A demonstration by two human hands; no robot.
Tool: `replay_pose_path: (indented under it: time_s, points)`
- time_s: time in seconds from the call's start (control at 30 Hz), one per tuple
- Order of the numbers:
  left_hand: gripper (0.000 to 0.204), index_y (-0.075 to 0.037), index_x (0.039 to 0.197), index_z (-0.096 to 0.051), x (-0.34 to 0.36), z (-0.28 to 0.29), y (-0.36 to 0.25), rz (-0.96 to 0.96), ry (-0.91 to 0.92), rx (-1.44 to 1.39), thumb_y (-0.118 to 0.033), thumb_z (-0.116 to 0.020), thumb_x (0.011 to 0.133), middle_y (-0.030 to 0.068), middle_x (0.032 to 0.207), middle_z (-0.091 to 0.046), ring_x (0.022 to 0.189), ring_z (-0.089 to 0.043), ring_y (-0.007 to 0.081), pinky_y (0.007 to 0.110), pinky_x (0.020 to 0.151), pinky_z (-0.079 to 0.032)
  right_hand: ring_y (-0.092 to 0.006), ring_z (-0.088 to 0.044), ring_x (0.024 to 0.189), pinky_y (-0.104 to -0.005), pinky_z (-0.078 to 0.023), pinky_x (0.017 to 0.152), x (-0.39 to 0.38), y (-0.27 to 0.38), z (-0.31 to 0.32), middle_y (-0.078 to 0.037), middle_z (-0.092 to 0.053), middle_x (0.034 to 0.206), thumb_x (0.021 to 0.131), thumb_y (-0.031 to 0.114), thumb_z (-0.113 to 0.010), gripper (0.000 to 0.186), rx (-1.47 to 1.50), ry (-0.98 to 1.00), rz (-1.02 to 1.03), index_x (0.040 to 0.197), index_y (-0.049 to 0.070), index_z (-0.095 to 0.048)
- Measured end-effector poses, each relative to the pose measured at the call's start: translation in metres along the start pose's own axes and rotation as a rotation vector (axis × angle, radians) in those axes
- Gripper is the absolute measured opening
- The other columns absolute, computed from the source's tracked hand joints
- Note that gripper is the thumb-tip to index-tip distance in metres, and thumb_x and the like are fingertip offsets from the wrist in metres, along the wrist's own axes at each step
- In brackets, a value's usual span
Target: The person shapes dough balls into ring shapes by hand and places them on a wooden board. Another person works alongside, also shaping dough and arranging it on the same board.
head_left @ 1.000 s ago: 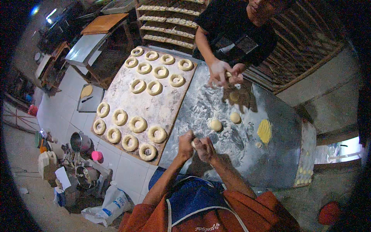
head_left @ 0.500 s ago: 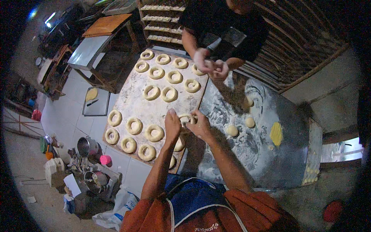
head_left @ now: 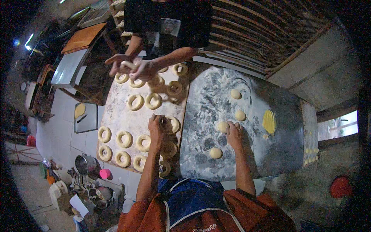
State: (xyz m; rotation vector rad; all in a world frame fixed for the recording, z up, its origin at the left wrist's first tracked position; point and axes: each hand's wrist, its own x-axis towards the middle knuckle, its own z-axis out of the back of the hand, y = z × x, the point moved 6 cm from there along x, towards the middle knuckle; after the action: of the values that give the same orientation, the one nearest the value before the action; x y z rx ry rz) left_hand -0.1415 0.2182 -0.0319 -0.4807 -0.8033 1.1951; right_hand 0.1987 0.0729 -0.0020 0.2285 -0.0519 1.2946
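Observation:
On the floured wooden board (head_left: 123, 92) lie several pale dough rings, set out in rows. My left hand (head_left: 155, 125) rests at the board's right part with its fingers loosely curled, beside a dough ring (head_left: 174, 124) that lies partly in its shadow. Nothing shows in that hand. Over the floured grey metal tabletop (head_left: 205, 116), my right hand (head_left: 234, 134) has its fingers on the right side of a round dough ball (head_left: 222, 127). Another dough ball (head_left: 215, 153) sits nearer to me, and two more balls lie farther back.
Across the table a co-worker's hands (head_left: 135, 70) are over the far rings, holding a piece of dough. A yellow ribbed flat piece (head_left: 268, 121) lies right on the metal. A tray (head_left: 91, 123) with a knife is at left. Metal pots (head_left: 85, 164) stand lower left.
The ring that both hands held now lies on the board. My right hand has moved right to a dough ball. The co-worker has shifted left, and my view has turned right.

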Motion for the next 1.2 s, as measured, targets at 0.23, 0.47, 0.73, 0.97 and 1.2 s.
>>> replay_pose_path:
  time_s: [0.23,0.47,0.73,0.97,1.2]
  points:
    - [0.029,-0.003,0.104,-0.061,-0.016,0.015,-0.051,0.026,-0.079,-0.085,-0.011,-0.071,0.078,0.0147,0.094,-0.057,0.087,-0.056,0.0319,0.041,0.077,-0.046,-0.0368,-0.062,0.089,-0.045,-0.049,0.077,0.015,-0.027,0.012,-0.017,-0.065,0.091,0.078,0.034,-0.072,0.031,0.48,0.258,-0.151,0.098,0.011,-0.065]
    - [0.028,-0.001,0.107,-0.06,-0.056,-0.053,-0.144,0.037,0.231,-0.394,-0.015,-0.067,0.083,0.0177,0.098,-0.06,0.084,-0.061,0.0303,0.037,0.072,-0.05,-0.0198,-0.06,0.073,-0.0385,-0.047,0.065,0.02,-0.019,0.015,-0.006,-0.058,0.078,0.073,0.024,-0.077,0.028,0.459,0.119,0.04,0.083,0.006,-0.058]
    - [0.03,0.002,0.114,-0.06,-0.102,-0.13,-0.214,0.374,0.402,-0.905,-0.015,-0.063,0.09,0.01,0.1,-0.067,0.094,-0.063,0.0171,0.03,0.082,-0.05,-0.0178,-0.064,0.085,-0.031,-0.051,0.074,-0.033,-0.035,0.018,-0.005,-0.059,0.079,0.07,0.003,-0.074,0.051,1.386,0.125,-0.252,0.11,0.005,-0.043]
    - [0.029,0.004,0.11,-0.06,-0.124,-0.137,-0.255,0.346,0.292,-0.865,-0.019,-0.061,0.093,0.0116,0.1,-0.063,0.092,-0.062,0.0187,0.031,0.076,-0.052,-0.0177,-0.062,0.088,-0.0299,-0.05,0.077,-0.045,-0.055,0.05,-0.007,-0.056,0.101,0.071,0.001,-0.067,0.062,1.456,0.107,-0.065,0.123,0.007,-0.034]
    - [0.039,-0.005,0.124,-0.043,-0.146,-0.156,-0.277,0.394,0.378,-1.244,-0.013,-0.061,0.091,0.0124,0.112,-0.059,0.103,-0.057,0.0188,0.032,0.084,-0.048,-0.0146,-0.058,0.098,-0.0275,-0.049,0.081,-0.066,-0.081,0.055,-0.007,-0.058,0.106,0.078,0.012,-0.065,0.05,1.819,0.636,-0.054,0.122,0.006,-0.043]
